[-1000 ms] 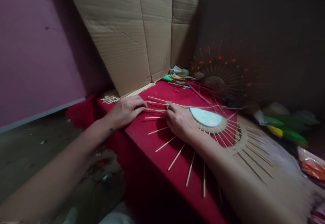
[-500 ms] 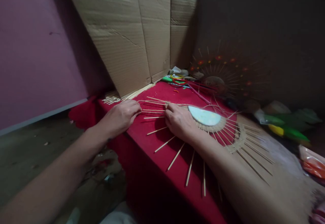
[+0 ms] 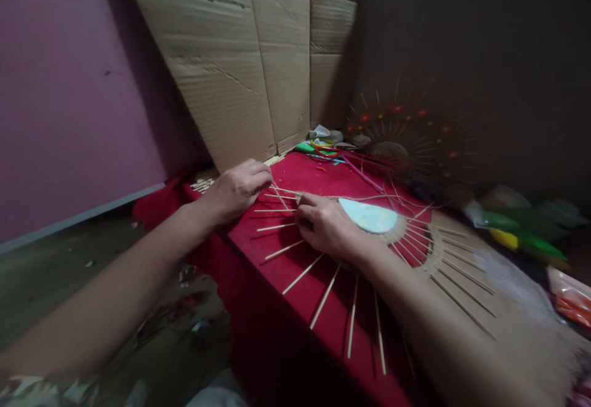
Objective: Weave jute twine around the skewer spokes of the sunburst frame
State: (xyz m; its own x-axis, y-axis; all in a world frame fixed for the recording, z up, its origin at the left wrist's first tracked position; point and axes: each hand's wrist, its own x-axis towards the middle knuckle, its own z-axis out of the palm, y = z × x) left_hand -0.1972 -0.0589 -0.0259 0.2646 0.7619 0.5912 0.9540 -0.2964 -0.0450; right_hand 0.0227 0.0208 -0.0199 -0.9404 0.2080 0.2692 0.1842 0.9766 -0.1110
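fan (image 3: 398, 229), one, lies mostly on one red cloth (image 3: 318, 179), with one pale half-disc (image 3: 368, 215) at its middle and at least nine sticks (image 3: 325, 297) spreading left of and below the right hand (image 3: 327, 225). that hand's fingers are closed on one end of the woven band (image 3: 434, 253); the left hand (image 3: 240, 186) pinches one strand (image 3: 279, 193). behind: two rings (image 3: 327, 155), one flowered fan (image 3: 392, 148).
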